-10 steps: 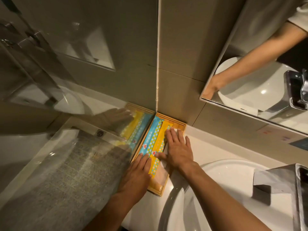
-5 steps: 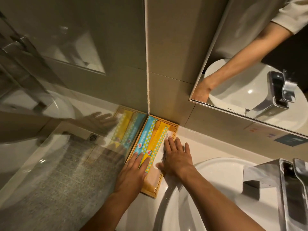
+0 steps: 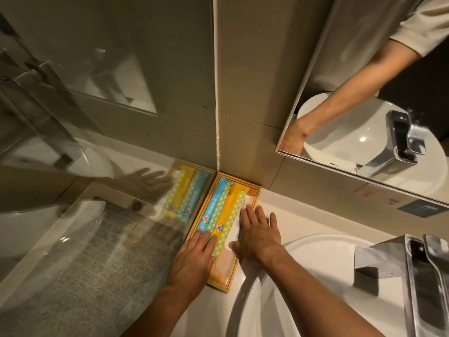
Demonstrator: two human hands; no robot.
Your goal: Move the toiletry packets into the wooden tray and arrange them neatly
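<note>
A wooden tray (image 3: 255,190) lies lengthwise in the corner of the counter, against the glass partition and the tiled wall. Inside it a blue dotted packet (image 3: 215,206) and a yellow dotted packet (image 3: 232,212) lie side by side, with a pale clear packet (image 3: 224,263) along the tray's right side. My left hand (image 3: 194,259) rests flat on the near ends of the blue and yellow packets, fingers extended. My right hand (image 3: 258,235) lies flat over the tray's right edge and the pale packet, fingers spread toward the wall.
A white basin (image 3: 303,288) sits right of the tray, with a chrome tap (image 3: 422,285) at the far right. A mirror (image 3: 364,93) hangs above the counter. The glass shower partition (image 3: 97,166) on the left reflects the tray and hands.
My right hand has slid right, from on top of the packets to the tray's right edge. The left hand stays on the near packet ends. The camera shifted slightly.
</note>
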